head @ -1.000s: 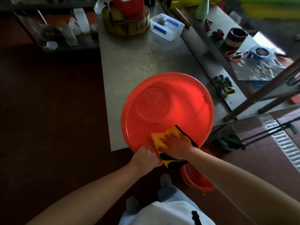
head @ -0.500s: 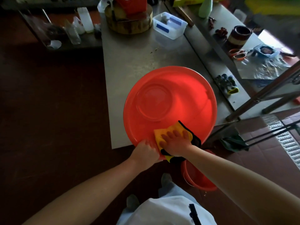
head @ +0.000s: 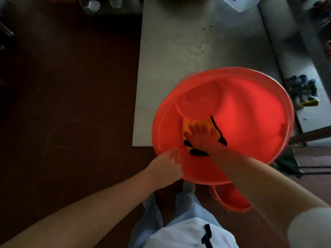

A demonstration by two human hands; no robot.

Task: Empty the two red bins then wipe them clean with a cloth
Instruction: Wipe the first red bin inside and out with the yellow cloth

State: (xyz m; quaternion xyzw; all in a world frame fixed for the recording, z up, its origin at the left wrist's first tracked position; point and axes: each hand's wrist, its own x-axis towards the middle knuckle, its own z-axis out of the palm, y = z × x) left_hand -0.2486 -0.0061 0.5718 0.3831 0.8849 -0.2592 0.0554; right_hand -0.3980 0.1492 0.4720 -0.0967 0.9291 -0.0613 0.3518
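- Two bins look empty: the large red bin [head: 250,122] overhangs the near edge of the table [head: 179,51], and the small red bin [head: 232,199] sits below it.
- Wiping of the large bin is under way; the small bin's state cannot be told.
- Left hand [head: 166,167] clasps the near rim; right hand [head: 202,138] presses the cloth [head: 189,123] with flat, spread fingers.
- Compared with half a second earlier, the cloth and right hand lie deeper in the bin, at the base ring.

Grey metal table [head: 179,51] in front of you: large red bin [head: 250,108] on its near right end, rim hanging past the near edge. White tub [head: 240,2] at the far end. Bench [head: 286,51] just right carries a clump of small dark items [head: 302,88]. Smaller red bin [head: 232,201] on the dark floor [head: 71,86], near right.
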